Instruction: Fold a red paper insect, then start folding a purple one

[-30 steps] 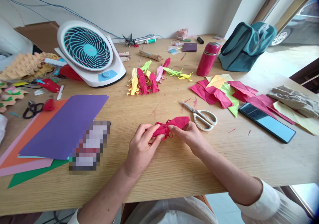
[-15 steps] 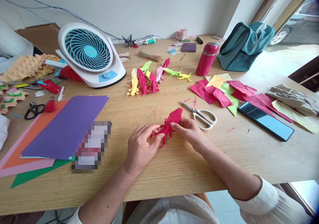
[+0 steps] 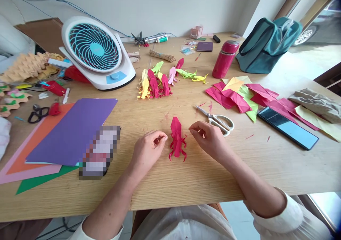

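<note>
A crimson origami squid [image 3: 176,137] lies on the wooden table [image 3: 157,193], its pointed head away from me and its curled tentacles toward me. Just left of it is my left hand [image 3: 149,149], thumb and fingertips pinched together with nothing between them. My right hand [image 3: 209,138] rests to the right of the squid, apart from it, its fingers also drawn into an empty pinch. Close behind my right hand lie white-handled scissors [image 3: 221,123], partly covered by that hand. Several finished paper squids [image 3: 165,85] in red, yellow, green and pink are grouped farther back.
A white fan [image 3: 97,49] stands at the back left, above coloured paper sheets [image 3: 71,129] and a blurred-out item [image 3: 99,153]. Folded papers [image 3: 234,97], a phone [image 3: 289,128], a red flask [image 3: 225,60] and a teal bag [image 3: 263,51] occupy the right side.
Both hands have let go of the squid and moved apart to either side. The squid now lies flat on the table, turned so its head points straight away from me.
</note>
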The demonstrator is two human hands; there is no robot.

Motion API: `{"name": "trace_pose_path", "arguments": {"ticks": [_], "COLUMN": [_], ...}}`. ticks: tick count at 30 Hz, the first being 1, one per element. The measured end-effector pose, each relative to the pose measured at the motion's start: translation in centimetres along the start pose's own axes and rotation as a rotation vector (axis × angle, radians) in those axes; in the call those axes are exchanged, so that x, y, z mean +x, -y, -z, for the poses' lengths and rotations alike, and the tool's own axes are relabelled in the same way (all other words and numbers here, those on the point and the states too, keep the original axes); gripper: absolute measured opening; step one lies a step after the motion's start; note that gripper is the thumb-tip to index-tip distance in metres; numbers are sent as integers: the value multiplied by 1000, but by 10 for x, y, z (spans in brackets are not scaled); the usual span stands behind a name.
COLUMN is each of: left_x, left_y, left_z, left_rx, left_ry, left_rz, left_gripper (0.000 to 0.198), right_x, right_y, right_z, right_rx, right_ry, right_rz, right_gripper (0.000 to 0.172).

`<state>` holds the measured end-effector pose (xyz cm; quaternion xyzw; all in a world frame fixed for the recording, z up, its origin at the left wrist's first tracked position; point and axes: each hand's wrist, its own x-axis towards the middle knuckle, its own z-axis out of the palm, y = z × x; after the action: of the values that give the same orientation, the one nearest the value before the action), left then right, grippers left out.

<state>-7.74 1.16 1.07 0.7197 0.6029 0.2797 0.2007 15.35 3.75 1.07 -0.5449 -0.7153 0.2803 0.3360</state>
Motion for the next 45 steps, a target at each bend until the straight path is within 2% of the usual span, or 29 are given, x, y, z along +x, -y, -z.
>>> {"name": "trace_pose_path", "arguments": {"ticks": [4, 8, 14, 16, 20, 24, 29, 34, 42, 45], "left_x": [0, -3, -9, -10, -7, -4, -3, -3, -1, 0], "left_y": [0, -3, -8, -8, -6, -3, -3, -5, -4, -1], "left_z": [-3, -7, -17, -20, -14, -3, 2, 0, -2, -2], "left_rx": [-3, -63, 55, 62, -1, 42, 72, 58, -10, -33], "left_ry": [71, 99, 20, -3, 9, 136, 247, 256, 222, 200], "left_rz": [-3, 33, -85, -100, -21, 78, 128, 117, 142, 139], "left_gripper": [11, 4, 27, 26, 5, 18, 24, 21, 17, 16], "right_x": [-4, -3, 1, 2, 1, -5, -13, -13, -11, -10], "right_y": [4, 6, 1, 0, 0, 5, 11, 16, 15, 11], "right_z": [0, -4, -11, -12, -11, -5, -4, -11, -18, -18], "right_rx": [-27, -14, -22, -34, -45, -120, -301, -324, -282, -278], "right_ry": [97, 55, -6, -19, -5, 108, 226, 270, 248, 212], "right_rz": [6, 68, 150, 143, 122, 101, -24, -79, -117, -73], "right_gripper": [12, 11, 12, 13, 12, 12, 24, 26, 23, 17]}}
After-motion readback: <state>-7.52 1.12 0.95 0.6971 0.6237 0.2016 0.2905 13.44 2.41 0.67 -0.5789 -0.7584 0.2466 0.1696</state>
